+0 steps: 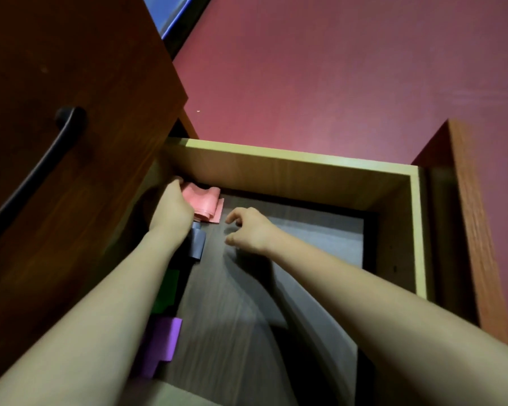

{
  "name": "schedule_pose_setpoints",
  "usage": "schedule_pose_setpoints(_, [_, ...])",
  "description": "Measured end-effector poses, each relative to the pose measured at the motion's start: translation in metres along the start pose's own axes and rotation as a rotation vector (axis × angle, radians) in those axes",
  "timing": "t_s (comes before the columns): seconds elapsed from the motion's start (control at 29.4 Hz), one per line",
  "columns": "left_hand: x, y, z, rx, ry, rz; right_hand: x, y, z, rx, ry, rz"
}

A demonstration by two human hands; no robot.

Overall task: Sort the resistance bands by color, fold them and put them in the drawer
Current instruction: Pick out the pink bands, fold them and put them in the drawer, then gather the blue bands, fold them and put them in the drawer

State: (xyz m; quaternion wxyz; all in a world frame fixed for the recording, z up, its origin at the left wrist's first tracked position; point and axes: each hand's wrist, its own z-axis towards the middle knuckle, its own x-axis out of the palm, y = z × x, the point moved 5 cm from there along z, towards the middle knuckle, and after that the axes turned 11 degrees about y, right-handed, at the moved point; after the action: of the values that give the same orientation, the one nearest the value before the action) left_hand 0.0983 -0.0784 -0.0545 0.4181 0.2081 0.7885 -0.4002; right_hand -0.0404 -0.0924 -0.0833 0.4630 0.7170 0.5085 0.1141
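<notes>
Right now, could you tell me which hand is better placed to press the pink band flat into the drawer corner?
The left hand: it already rests on the pink band at the drawer's far-left corner. The right hand hovers open beside it, empty.

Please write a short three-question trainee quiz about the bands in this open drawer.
1. True or false: the left hand rests on the pink band.
2. Which folded band lies nearest the camera: A grey, B green, C purple?
3. Fill in: the right hand holds ____.

Key: 1 true. 2 C, the purple band; the green band and grey band lie further along the drawer. 3 nothing.
</notes>
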Motion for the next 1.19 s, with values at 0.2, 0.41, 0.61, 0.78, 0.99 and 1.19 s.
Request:
schedule_pose_setpoints(0.2, [-0.006,-0.003,-0.011,0.018,-0.007,0.029,0.007,-0.001,-0.007,-0.020,-0.013,0.016])
schedule_pose_setpoints(0.41, [-0.009,-0.025,-0.057,0.186,-0.106,0.319,0.001,0.010,-0.049,-0.058,0.003,0.017])
schedule_pose_setpoints(0.61, [0.010,-0.099,-0.138,0.595,0.075,0.029,-0.036,0.014,-0.159,-0.216,-0.031,-0.129])
schedule_pose_setpoints(0.78, [0.021,-0.153,-0.221,0.784,0.259,-0.187,-0.064,0.001,-0.271,-0.329,-0.192,-0.108])
schedule_pose_setpoints(0.99, [0.067,-0.215,-0.327,0.968,0.337,-0.196,-0.090,-0.129,-0.392,-0.076,-0.467,0.116])
schedule_pose_setpoints(1.19, [0.199,-0.216,-0.393,0.833,0.719,0.245,-0.051,-0.318,-0.430,0.308,-0.554,0.506])
